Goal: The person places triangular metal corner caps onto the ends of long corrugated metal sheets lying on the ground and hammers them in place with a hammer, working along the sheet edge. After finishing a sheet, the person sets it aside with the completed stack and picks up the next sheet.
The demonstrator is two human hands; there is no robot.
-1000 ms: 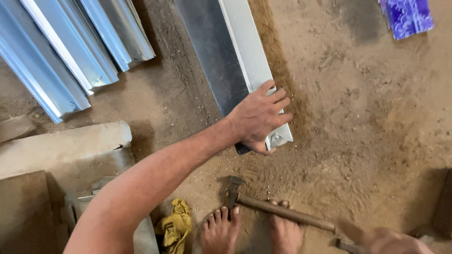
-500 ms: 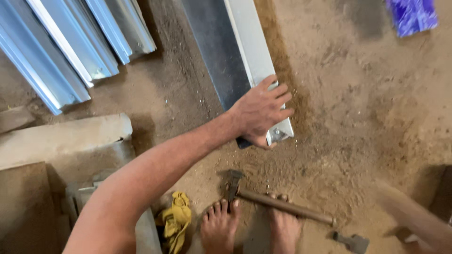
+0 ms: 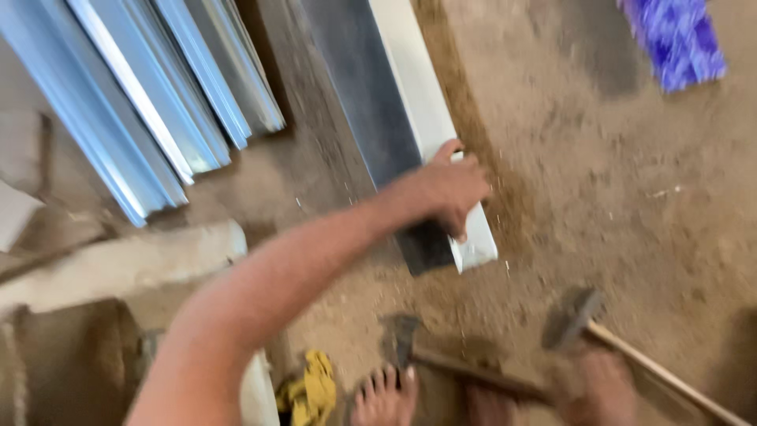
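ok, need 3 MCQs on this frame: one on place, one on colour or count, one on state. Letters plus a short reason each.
1. Where does the left hand rest?
A. on the near end of the metal channel
B. on the stacked metal sections
C. on the cloth

2. What colour is the crumpled cloth by the bare foot?
A. red
B. yellow
C. white

3. How does the wooden-handled hammer at lower right look?
A. sharp, flat on the ground
B. motion-blurred, head up
C. stuck in sand

Answers: 1 A, fingers lie over the channel's end. 2 B, clearly yellow. 3 B, head and handle smeared; right hand out of view.
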